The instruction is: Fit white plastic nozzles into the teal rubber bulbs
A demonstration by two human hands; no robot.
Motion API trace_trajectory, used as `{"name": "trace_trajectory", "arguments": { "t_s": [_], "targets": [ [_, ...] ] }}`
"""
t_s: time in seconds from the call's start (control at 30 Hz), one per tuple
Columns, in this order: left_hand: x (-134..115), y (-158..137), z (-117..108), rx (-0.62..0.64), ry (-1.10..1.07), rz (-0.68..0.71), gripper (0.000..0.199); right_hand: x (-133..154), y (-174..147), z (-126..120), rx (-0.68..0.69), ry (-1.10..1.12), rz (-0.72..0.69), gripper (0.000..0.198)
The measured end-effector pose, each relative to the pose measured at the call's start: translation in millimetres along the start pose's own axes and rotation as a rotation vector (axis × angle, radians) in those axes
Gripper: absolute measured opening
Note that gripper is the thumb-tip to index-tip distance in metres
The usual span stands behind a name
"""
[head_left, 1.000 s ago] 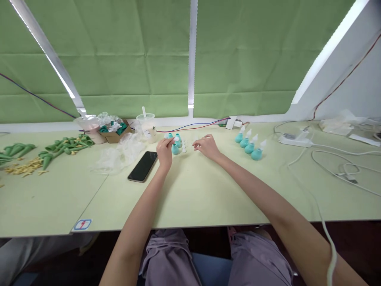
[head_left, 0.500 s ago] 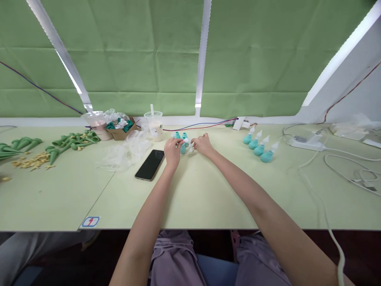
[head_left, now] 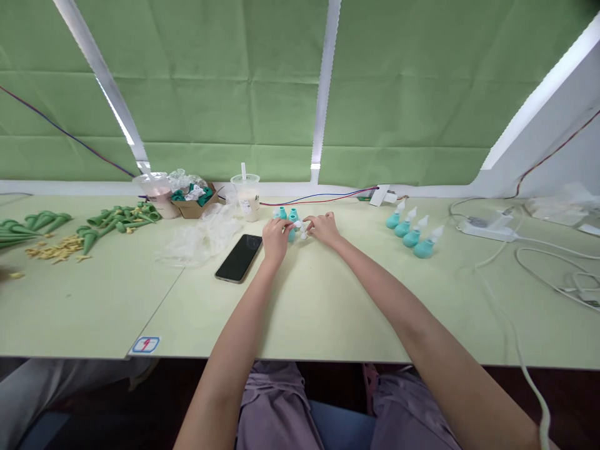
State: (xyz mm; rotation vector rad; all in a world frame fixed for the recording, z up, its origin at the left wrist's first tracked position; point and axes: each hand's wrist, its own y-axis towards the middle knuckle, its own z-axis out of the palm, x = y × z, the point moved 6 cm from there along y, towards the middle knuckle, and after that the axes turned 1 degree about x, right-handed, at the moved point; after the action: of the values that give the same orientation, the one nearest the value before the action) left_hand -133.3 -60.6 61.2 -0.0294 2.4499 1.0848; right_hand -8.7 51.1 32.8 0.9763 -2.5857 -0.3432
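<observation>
My left hand (head_left: 275, 240) is closed in a pinch on a small white plastic piece (head_left: 297, 224). My right hand (head_left: 324, 229) meets it from the other side, fingers curled and tips pinched at the same white piece. Just below the fingertips, more small white pieces (head_left: 304, 235) lie on the table. Close behind the left fingers stand several teal squeeze bulbs (head_left: 293, 215) with open necks, partly hidden by the hand. To the right, a slanting row of teal bulbs (head_left: 411, 238) carries pointed, translucent white tips.
A black phone (head_left: 239, 258) lies left of my left forearm. Behind it are clear plastic bags (head_left: 201, 237), a drink cup (head_left: 247, 199) with a straw, and a cardboard box (head_left: 192, 209). Green cone-shaped parts (head_left: 117, 219) lie far left; a power strip (head_left: 487, 229) and cables lie right.
The view has shifted slightly, so everything sits a little further right. Between my fingertips, the white piece now shows more clearly, with both hands drawn to it.
</observation>
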Motion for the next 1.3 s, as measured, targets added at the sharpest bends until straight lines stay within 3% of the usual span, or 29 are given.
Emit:
{"name": "trace_trajectory", "arguments": {
  "t_s": [0.2,0.43,0.57,0.7,0.9,1.1,1.3],
  "targets": [
    [-4,-1,-1,0.03,0.012,0.019,0.021,-3,-2,-4,-0.016,0.01,-0.006,0.031],
    [-5,-2,6,0.051,0.059,0.046,0.022,-3,-14,-44,-0.202,0.147,-0.016,0.022],
    [-9,-4,9,0.077,0.105,0.085,0.023,16,-26,-52,-0.163,0.197,-0.122,0.021],
    [-17,-5,9,0.099,0.149,0.148,0.027,39,-40,-47,-0.08,0.108,-0.252,0.025],
    [-23,-6,10,0.131,0.165,0.164,0.028,37,-49,-32,0.004,0.289,-0.101,0.024],
    [-24,-8,11,0.089,0.138,0.179,0.023,32,-51,-21,-0.109,0.312,0.052,0.015],
    [0,0,-14,-0.094,0.131,-0.063,0.016,31,-60,-14,-0.227,0.146,0.111,0.014]
  ]
}}
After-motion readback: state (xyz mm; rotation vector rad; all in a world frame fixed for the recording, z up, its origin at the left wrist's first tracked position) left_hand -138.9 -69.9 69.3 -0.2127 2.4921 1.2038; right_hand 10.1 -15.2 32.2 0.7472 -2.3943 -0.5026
